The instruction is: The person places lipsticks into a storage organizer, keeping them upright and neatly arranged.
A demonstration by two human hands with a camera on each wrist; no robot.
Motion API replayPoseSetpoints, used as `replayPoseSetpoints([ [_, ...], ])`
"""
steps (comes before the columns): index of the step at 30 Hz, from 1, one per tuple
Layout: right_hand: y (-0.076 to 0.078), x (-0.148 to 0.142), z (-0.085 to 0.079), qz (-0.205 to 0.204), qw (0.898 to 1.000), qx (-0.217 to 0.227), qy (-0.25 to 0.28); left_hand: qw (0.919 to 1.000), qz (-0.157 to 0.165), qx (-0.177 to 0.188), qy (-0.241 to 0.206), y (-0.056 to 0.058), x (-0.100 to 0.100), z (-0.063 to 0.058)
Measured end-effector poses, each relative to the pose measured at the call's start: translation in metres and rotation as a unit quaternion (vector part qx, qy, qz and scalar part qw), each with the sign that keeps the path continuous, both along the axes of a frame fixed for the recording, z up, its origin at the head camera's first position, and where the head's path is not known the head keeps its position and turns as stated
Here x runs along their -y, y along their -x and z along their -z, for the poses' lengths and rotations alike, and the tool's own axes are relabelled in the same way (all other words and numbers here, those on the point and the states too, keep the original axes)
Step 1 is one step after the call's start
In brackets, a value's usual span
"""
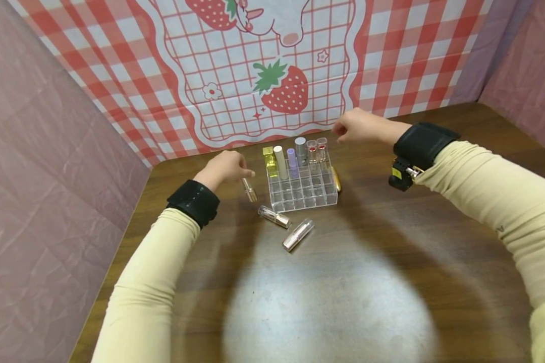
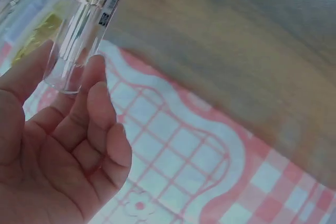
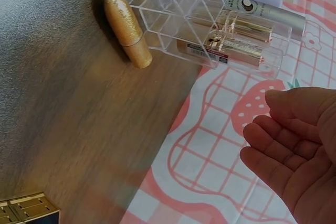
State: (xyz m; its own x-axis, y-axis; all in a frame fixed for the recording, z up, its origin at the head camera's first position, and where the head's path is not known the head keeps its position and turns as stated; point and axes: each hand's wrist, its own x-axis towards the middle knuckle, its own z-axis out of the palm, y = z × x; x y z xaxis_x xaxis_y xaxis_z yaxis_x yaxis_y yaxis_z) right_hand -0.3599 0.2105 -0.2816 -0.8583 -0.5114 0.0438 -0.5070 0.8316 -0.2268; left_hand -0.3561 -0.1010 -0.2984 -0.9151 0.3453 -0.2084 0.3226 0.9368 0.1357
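The left hand [image 1: 229, 166] pinches a tube [image 2: 92, 27] between thumb and fingers by its clear end, the labelled end pointing away from the palm. The tube is just left of the rack [image 1: 305, 203], leaning a little, gold end lowest; whether that end touches the table [image 1: 336, 302] I cannot tell. With the pinch on the clear end alone, a snug, even grip looks wise: if that part is a loose cap, the body could slip out. A fingertip reaching further down would probably steady it, and standing the tube upright would keep its end from catching the rack's edge.

The right hand [image 1: 356, 125] is near the rack's far right corner, fingers loosely bent round nothing. It could brace the rack lightly, minding the two clear-topped lipsticks [image 1: 322, 149] closest to it.

The rack's back part also holds a gold case [image 1: 270, 161], a white-capped stick [image 1: 280, 162], a lilac stick [image 1: 292, 162] and a silver stick [image 1: 301, 151]. Two spare tubes [image 1: 298, 235] lie in front and a gold bullet [image 1: 336, 179] beside the right edge, so low sweeps of either wrist are best avoided
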Motion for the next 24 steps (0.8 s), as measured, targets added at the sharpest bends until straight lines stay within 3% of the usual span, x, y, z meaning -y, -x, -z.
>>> replayPoseSetpoints([
  [12,0.000,-0.008,0.005,0.003,1.000,0.000,-0.002,0.9936,0.035,-0.104,-0.027,-0.007,-0.031,-0.021],
  [24,-0.003,-0.009,0.004,0.001,1.000,0.013,-0.009,0.9853,0.063,-0.159,0.008,-0.007,-0.048,-0.012],
])
